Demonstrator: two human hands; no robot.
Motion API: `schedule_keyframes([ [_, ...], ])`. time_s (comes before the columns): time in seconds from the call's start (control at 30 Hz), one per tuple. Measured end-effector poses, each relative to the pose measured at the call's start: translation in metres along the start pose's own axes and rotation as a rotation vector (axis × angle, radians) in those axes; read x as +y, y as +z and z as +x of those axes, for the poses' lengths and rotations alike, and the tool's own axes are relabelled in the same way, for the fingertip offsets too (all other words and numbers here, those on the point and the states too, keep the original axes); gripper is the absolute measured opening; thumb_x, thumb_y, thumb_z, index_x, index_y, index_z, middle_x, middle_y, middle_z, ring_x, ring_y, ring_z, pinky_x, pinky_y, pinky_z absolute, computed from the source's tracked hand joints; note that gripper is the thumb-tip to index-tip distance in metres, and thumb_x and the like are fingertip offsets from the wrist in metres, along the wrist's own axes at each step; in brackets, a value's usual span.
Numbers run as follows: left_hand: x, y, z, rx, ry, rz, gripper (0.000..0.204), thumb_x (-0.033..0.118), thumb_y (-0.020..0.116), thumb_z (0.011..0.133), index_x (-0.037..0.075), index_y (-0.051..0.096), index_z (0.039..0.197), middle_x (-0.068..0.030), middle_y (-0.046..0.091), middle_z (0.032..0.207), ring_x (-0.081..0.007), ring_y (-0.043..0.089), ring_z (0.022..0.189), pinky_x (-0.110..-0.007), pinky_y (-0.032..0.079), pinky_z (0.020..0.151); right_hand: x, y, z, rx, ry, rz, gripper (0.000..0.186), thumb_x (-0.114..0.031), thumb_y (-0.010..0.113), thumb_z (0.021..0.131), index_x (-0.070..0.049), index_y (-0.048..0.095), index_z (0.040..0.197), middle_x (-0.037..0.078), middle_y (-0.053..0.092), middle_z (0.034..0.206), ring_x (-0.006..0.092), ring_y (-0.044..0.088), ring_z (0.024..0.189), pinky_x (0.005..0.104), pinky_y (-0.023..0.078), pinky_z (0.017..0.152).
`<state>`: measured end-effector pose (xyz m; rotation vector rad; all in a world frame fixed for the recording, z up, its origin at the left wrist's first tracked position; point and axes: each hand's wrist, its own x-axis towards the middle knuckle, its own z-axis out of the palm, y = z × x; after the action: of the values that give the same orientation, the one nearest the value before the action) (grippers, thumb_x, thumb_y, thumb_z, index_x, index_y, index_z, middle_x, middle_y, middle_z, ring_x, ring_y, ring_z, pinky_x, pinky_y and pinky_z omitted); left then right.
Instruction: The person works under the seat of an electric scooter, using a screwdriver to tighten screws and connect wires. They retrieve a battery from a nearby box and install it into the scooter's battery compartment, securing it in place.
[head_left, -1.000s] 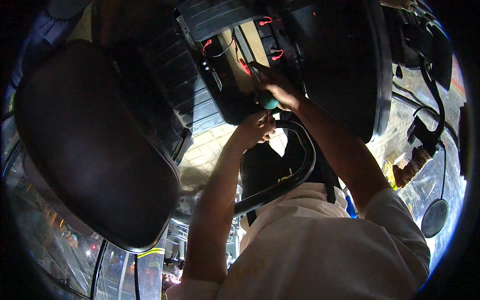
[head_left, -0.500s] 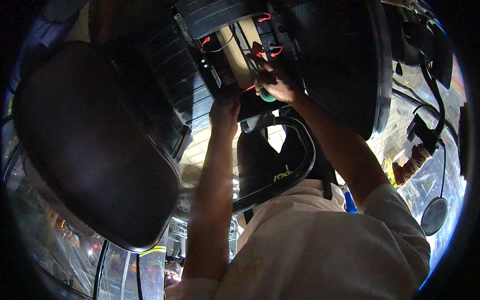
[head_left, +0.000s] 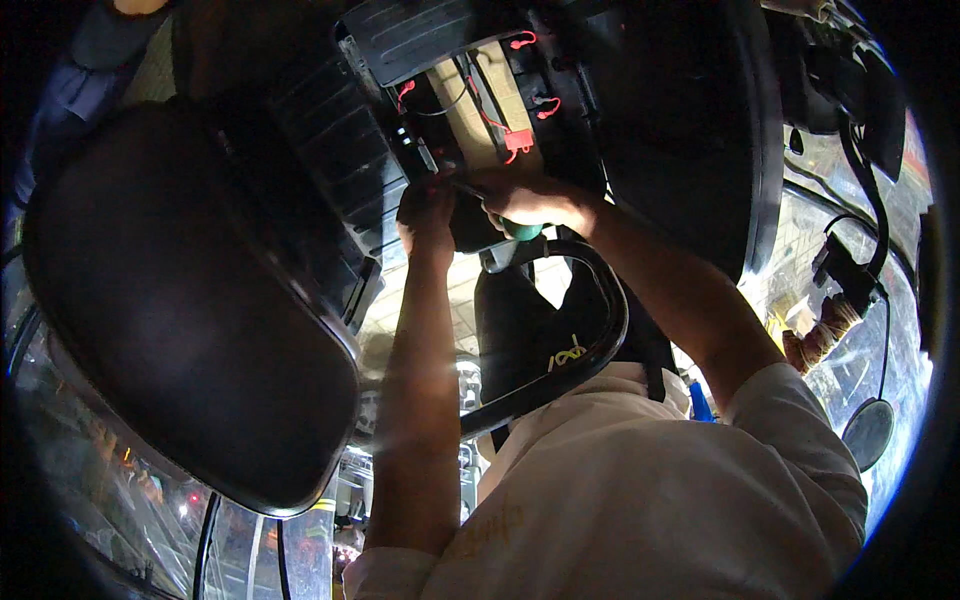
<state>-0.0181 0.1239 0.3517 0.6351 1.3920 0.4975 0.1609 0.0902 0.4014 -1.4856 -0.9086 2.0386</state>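
Observation:
An open dark compartment [head_left: 395, 160] lies ahead of me, with tan strips [head_left: 462, 112] and red-capped cable ends in it. My left hand [head_left: 428, 205] is closed at its near left edge; what its fingers pinch is too dark to make out. Close beside it, my right hand [head_left: 535, 200] grips what looks like a screwdriver with a rounded green handle [head_left: 522, 231]. A thin dark part sticks out from that hand toward the left fingertips. Just beyond the right hand, a red connector [head_left: 518, 141] with a red wire rests on a tan strip.
A large black padded seat [head_left: 190, 300] stands tilted at left. A curved black tube [head_left: 610, 290] passes below my hands. At right are a dark panel [head_left: 690, 130], a cable-hung round mirror [head_left: 868, 435] and clear plastic sheeting. Part of another person [head_left: 90, 80] shows at upper left.
My right hand has come down and left with the green-handled screwdriver, off the red connector, which now shows fully. My left hand has shifted slightly left and up.

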Motion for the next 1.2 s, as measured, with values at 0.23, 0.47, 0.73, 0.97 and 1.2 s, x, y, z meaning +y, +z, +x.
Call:
schedule_keyframes([
  [0.23, -0.007, -0.005, 0.004, -0.211, -0.056, -0.250, 0.031, 0.000, 0.055, 0.090, 0.000, 0.053, 0.120, -0.0112, 0.059, 0.113, -0.0184, 0.059, 0.103, -0.027, 0.051, 0.087, 0.007, -0.001, 0.011, -0.036, -0.045, 0.049, 0.060, 0.000, 0.040, 0.083, -0.014, 0.040, 0.141, 0.006, 0.056, 0.062, 0.0142, 0.056, 0.054, 0.0291, 0.048, 0.050],
  [0.47, -0.001, -0.002, 0.005, -0.285, 0.011, -0.065, 0.038, 0.000, 0.057, 0.089, -0.001, 0.049, 0.126, -0.0111, 0.058, 0.118, -0.0174, 0.058, 0.105, -0.027, 0.051, 0.087, 0.004, 0.007, 0.008, 0.064, -0.031, -0.049, 0.059, 0.003, 0.043, 0.080, -0.013, 0.045, 0.137, 0.011, 0.060, 0.070, 0.0188, 0.059, 0.059, 0.0321, 0.050, 0.055],
  [0.73, -0.016, -0.004, 0.016, -0.360, 0.319, 0.356, 0.035, 0.000, 0.054, 0.089, 0.000, 0.052, 0.124, -0.0106, 0.058, 0.121, -0.0173, 0.059, 0.105, -0.026, 0.049, 0.089, 0.030, 0.020, 0.026, 0.393, -0.260, -0.467, 0.041, -0.012, 0.060, 0.077, -0.011, 0.058, 0.118, 0.021, 0.065, 0.097, 0.0372, 0.064, 0.087, 0.0430, 0.052, 0.071],
  [0.97, -0.041, 0.022, 0.041, -0.135, -0.120, -0.309, 0.022, 0.012, 0.057, 0.088, 0.000, 0.062, 0.105, -0.0108, 0.063, 0.106, -0.0217, 0.062, 0.090, -0.036, 0.052, 0.081, 0.063, 0.019, 0.062, 0.410, 0.255, -0.030, 0.033, -0.034, 0.064, 0.076, -0.005, 0.069, 0.091, 0.019, 0.068, 0.085, 0.0283, 0.068, 0.079, 0.0368, 0.052, 0.068],
  [1.2, -0.122, 0.004, 0.125, -0.096, -0.540, -0.545, 0.020, 0.019, 0.048, 0.087, 0.005, 0.062, 0.090, -0.0093, 0.063, 0.081, -0.0227, 0.061, 0.076, -0.035, 0.051, 0.066, 0.063, 0.031, 0.079, 0.574, 0.226, -0.141, 0.036, -0.024, 0.060, 0.080, -0.011, 0.061, 0.114, 0.015, 0.067, 0.104, 0.0280, 0.065, 0.097, 0.0379, 0.051, 0.082],
])
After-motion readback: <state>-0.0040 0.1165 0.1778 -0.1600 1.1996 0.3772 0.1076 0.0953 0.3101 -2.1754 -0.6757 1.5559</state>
